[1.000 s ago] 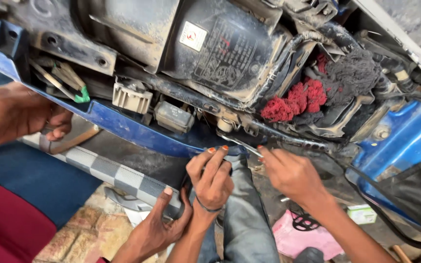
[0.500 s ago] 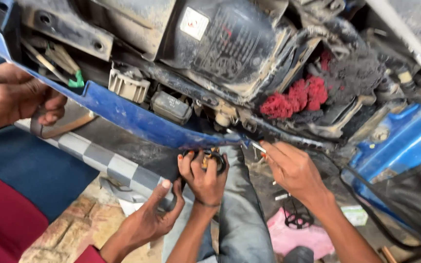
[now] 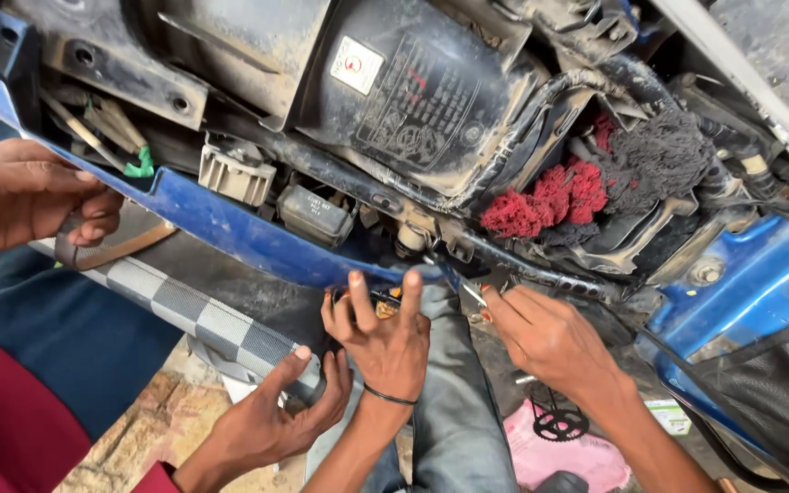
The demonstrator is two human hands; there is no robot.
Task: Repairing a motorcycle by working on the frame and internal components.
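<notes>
My left hand point(image 3: 385, 342), with a thin dark band on its wrist, is closed on a small black and orange part point(image 3: 382, 302) right under the lower edge of a blue scooter body panel point(image 3: 230, 228). My right hand point(image 3: 550, 338) pinches a thin metal tool point(image 3: 473, 293) whose tip points at the same spot. A grey trouser leg point(image 3: 454, 420) lies between my forearms. Above the panel sit a dusty black plastic box point(image 3: 413, 100), a grey connector point(image 3: 236, 173) and a small relay point(image 3: 317, 212).
Another person's hand point(image 3: 271, 415) with a red sleeve holds a checkered strip point(image 3: 203, 319) below the panel. A further hand point(image 3: 25, 192) at the left grips the panel edge. Red and dark rags point(image 3: 586, 183) are stuffed in the frame. A pink cloth point(image 3: 568, 452) with a black sprocket lies on the floor.
My left hand has moved up to the blue panel's edge with the small part. My right hand has stayed close beside it. The red-sleeved hand has stayed on the checkered strip.
</notes>
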